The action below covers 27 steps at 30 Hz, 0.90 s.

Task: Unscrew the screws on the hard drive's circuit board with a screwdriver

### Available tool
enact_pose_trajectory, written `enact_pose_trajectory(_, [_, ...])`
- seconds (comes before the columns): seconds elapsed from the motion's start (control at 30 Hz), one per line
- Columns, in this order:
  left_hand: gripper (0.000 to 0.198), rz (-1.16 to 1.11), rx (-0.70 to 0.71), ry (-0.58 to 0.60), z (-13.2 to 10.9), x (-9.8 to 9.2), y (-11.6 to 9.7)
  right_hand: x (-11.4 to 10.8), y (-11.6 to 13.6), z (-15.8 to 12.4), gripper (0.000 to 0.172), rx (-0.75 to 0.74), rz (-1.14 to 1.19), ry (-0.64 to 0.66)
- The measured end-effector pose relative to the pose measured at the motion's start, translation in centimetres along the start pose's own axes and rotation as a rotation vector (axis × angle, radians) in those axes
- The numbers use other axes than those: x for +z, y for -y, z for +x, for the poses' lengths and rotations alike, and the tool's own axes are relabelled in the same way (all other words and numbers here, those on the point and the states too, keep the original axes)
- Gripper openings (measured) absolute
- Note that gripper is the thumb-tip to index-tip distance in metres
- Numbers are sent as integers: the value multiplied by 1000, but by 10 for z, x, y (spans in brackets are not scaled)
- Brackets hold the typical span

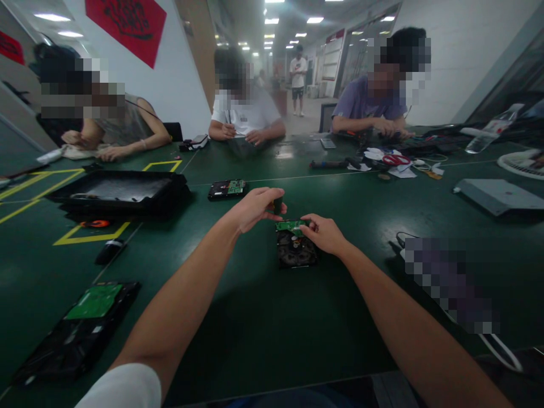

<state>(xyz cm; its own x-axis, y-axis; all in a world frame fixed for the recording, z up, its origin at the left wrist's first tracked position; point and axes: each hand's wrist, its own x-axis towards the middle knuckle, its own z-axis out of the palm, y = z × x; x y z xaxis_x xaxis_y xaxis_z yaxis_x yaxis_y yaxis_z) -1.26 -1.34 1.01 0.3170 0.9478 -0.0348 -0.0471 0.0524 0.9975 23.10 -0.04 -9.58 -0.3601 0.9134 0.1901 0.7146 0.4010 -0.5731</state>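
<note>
In the head view a hard drive [296, 253] lies on the green table in front of me, its dark underside facing up. A green circuit board [292, 227] covers its far end. My right hand [323, 232] pinches the right edge of this board between thumb and fingers. Just above the board's left side, my left hand [262, 207] closes around a short dark cylinder [277, 205], which looks like a tool handle. Its lower tip is too small to make out.
Another hard drive [227, 189] lies beyond my left hand, and a larger one [80, 328] near left. A black tray [127, 184], a grey box [501, 196] and a pouch-like item [446, 283] surround the work. Three people sit across the table.
</note>
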Motion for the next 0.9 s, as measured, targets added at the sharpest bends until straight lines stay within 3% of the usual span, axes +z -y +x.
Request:
enact_pose_trajectory(0.43, [31, 47, 9, -109, 3, -11, -4, -2, 0, -1, 37, 14, 18, 20])
enact_pose_trajectory(0.9, [26, -111, 29, -21, 2, -3, -1, 0, -1, 0, 36, 10, 17, 20])
